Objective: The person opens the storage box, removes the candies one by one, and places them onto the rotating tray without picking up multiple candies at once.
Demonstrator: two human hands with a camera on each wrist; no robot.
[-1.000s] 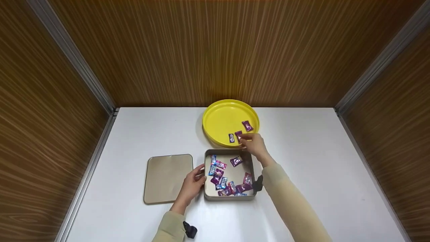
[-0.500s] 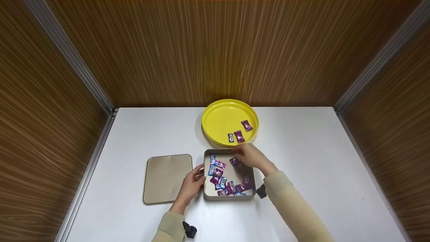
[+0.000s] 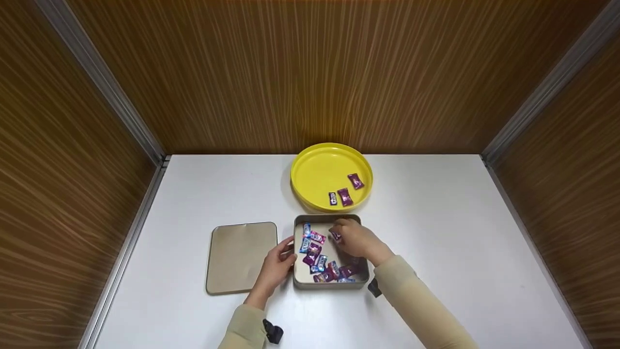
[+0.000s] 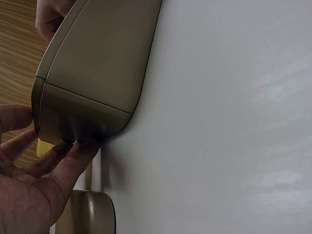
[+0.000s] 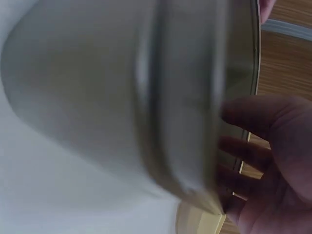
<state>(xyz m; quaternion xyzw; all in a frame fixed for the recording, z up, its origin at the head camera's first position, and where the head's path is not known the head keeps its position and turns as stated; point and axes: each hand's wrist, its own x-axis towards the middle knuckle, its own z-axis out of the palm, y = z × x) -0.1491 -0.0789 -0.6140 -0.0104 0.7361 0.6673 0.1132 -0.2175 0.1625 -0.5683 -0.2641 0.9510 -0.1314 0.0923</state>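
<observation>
A beige square tin [image 3: 331, 286] holds several wrapped candies, blue, pink and purple. My left hand [image 3: 278, 264] rests against the tin's left side. In the left wrist view, the left fingers [image 4: 58, 158] are fairly straight and touch the tin's corner. My right hand [image 3: 358, 239] reaches into the tin, its fingers around a purple wrapped candy [image 3: 335, 236] that shows partly beneath them. The tin's wall [image 5: 190, 97] hides the right fingertips in the right wrist view. Behind the tin, a yellow round tray [image 3: 315, 169] holds a few purple candies [image 3: 345, 197].
A beige lid [image 3: 242, 257] lies flat on the white table [image 3: 436, 218], left of the tin. Wood-patterned panels [image 3: 310, 72] enclose the back and both sides.
My right hand has left a purple candy on the yellow tray and moved back down into the tin, onto another purple candy. The left hand has stayed at the tin's side.
</observation>
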